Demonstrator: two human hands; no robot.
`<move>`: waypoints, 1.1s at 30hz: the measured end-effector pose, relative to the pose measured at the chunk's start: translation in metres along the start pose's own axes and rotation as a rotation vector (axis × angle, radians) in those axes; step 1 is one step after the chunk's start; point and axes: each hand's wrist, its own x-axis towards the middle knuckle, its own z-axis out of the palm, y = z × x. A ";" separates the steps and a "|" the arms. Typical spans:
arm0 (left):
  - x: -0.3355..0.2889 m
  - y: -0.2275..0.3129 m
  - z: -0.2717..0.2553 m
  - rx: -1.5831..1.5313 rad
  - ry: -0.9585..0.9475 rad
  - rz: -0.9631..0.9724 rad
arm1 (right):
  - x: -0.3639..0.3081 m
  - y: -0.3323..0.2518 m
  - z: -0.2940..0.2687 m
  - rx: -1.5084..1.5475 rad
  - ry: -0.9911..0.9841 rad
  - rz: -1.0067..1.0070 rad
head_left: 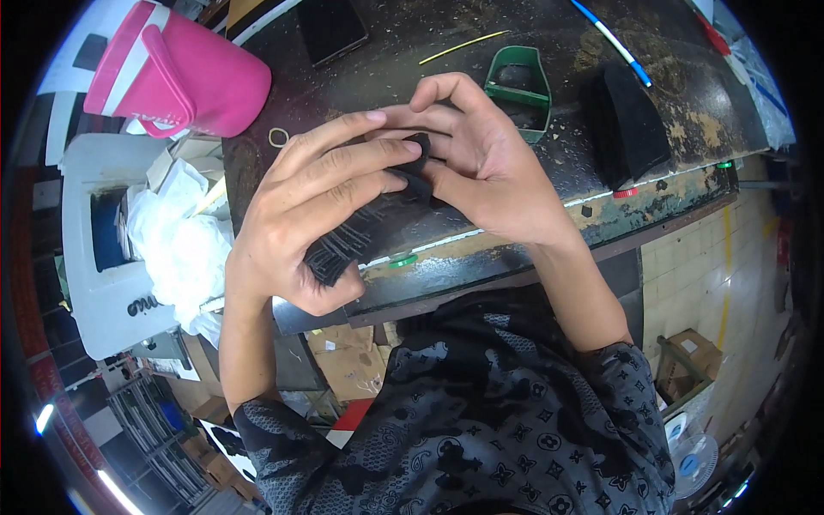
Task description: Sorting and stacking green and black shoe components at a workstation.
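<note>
Worn and flecked with pale chips, the dark desk [549, 26] filled the space ahead of the seated person, a tiled floor [687, 283] showing beyond it at four o'clock from the hands. I took twelve as straight away from the person's body. Both hands met over the near edge of the desk. From seven o'clock rose the left forearm, its hand [296, 202] turned back-up, the wrist bent inward, long fingers reaching toward two o'clock. That left hand was closed around a bundle of thin black pieces [339, 245], thumb under the lower end, fingertips pressing the upper end; the layered edges fanned out toward seven. From four o'clock came the right forearm. The right hand [493, 163] stood half curled, palm turned partly up, the index finger lifted and crooked, the thumb pointing to ten o'clock at the bundle's upper end. Whether it gripped anything there I could not tell. Around them, a pink jug [227, 81] sat at ten o'clock, a yellow stick [463, 47] at one, a green holder [536, 99] between one and two, and a blue-and-white pen [614, 43] at two.
</note>
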 end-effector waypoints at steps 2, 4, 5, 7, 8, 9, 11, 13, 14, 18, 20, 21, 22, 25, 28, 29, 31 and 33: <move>-0.007 0.001 0.001 0.004 0.037 -0.017 | 0.000 -0.003 0.006 -0.018 0.089 0.005; -0.013 0.002 0.003 0.012 0.074 -0.027 | 0.001 -0.002 0.010 -0.043 0.114 0.011; -0.017 0.003 0.003 -0.003 0.104 -0.043 | 0.001 -0.001 0.012 -0.067 0.147 0.011; -0.024 0.004 0.006 -0.011 0.140 -0.058 | 0.001 -0.001 0.014 -0.166 0.163 0.006; -0.027 0.004 0.008 -0.016 0.177 -0.071 | 0.001 -0.001 0.015 -0.262 0.187 0.001; -0.031 0.005 0.010 -0.020 0.214 -0.083 | 0.000 0.004 0.015 -0.217 0.228 -0.024; -0.039 0.008 0.013 -0.007 0.237 -0.099 | 0.001 0.005 0.016 -0.325 0.209 -0.066; -0.045 0.012 0.013 0.013 0.271 -0.115 | 0.001 0.007 0.018 -0.449 0.194 -0.118; -0.049 0.013 0.015 0.022 0.278 -0.114 | 0.000 0.004 0.020 -0.452 0.185 -0.125; -0.061 0.011 0.022 0.040 0.329 -0.141 | -0.006 -0.005 0.021 -0.913 0.039 -0.247; -0.066 0.014 0.021 0.046 0.358 -0.160 | -0.008 -0.009 0.027 -0.810 0.024 -0.277; -0.067 0.016 0.019 0.061 0.368 -0.161 | -0.009 -0.012 0.028 -0.867 -0.037 -0.278; -0.067 0.017 0.018 0.057 0.370 -0.171 | -0.008 -0.013 0.030 -0.871 -0.048 -0.291; -0.075 0.018 0.019 0.054 0.391 -0.183 | -0.008 -0.013 0.032 -0.878 -0.135 -0.204; -0.079 0.022 0.019 0.071 0.424 -0.180 | -0.003 -0.011 0.030 -0.855 -0.203 -0.196; -0.083 0.022 0.023 0.111 0.451 -0.156 | -0.001 -0.015 0.032 -0.902 -0.228 -0.238; -0.088 0.024 0.025 0.178 0.512 -0.105 | 0.004 -0.020 0.032 -0.872 -0.287 -0.277; -0.088 0.028 0.031 0.299 0.601 -0.111 | 0.009 -0.021 0.035 -0.789 -0.326 -0.305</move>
